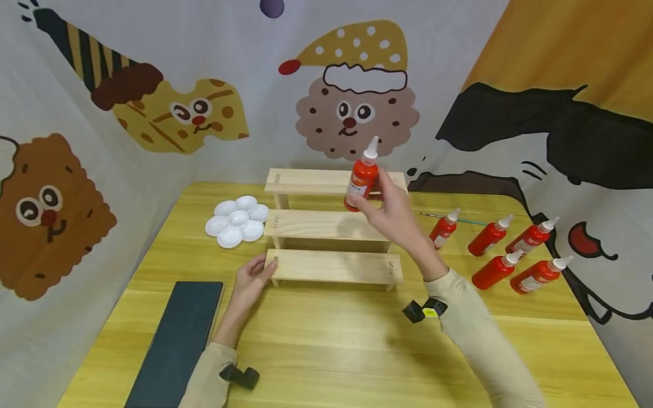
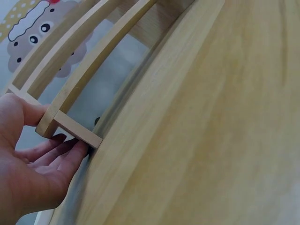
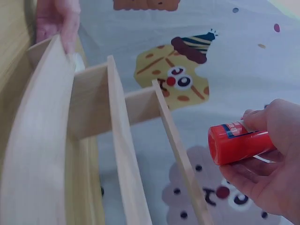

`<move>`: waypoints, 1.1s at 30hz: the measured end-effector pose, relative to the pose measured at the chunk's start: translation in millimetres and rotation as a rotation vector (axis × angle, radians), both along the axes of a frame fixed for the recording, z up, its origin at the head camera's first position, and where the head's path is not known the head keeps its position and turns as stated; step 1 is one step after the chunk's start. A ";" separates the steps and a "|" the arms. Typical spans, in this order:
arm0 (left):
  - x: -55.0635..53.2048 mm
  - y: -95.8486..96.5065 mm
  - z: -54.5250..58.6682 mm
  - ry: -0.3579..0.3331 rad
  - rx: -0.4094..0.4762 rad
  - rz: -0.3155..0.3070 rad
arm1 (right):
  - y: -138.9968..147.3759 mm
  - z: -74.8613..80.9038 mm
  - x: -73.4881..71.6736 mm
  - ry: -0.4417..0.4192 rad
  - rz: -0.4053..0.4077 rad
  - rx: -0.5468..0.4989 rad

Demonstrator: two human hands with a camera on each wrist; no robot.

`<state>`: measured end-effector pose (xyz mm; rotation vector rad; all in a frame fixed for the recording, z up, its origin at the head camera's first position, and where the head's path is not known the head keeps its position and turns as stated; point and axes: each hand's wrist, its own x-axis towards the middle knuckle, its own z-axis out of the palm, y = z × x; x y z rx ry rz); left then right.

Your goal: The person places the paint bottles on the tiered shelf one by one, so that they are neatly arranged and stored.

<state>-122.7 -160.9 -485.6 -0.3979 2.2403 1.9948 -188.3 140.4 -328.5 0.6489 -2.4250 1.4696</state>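
A three-step wooden rack (image 1: 334,266) stands on the table. My left hand (image 1: 251,277) grips the left end of its lowest step, thumb on top and fingers beneath, as the left wrist view shows. In my right hand (image 1: 390,212) is a red paint bottle (image 1: 361,180) with a white pointed cap, held upright in front of the top step. The right wrist view shows the bottle's base (image 3: 216,145) apart from the rack's boards. Several like bottles, one of them a red bottle (image 1: 442,228) nearest the rack, stand on the right.
Left of the rack lies a white flower-shaped palette (image 1: 229,233). A dark flat box (image 1: 178,340) lies at the table's left front. Behind the bottles is a thin teal paintbrush (image 1: 466,220). A printed cloth (image 1: 219,34) hangs behind the table (image 1: 326,351).
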 end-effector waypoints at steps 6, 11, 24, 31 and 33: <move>-0.3 -0.1 -0.2 0.003 0.009 0.004 | -38.4 9.4 -25.4 -0.017 0.079 -0.030; -0.4 0.0 0.7 0.012 0.019 0.009 | -64.1 12.2 -42.9 -0.006 0.113 -0.048; 2.0 3.6 -0.8 0.023 0.024 0.012 | -108.8 -0.7 -80.5 -0.107 0.071 0.018; 0.8 1.8 -3.9 0.029 0.035 0.015 | -116.0 -9.6 -87.0 -0.075 0.070 0.005; 1.5 0.4 -4.1 0.031 0.035 0.021 | -117.8 -11.9 -87.9 -0.061 0.073 0.005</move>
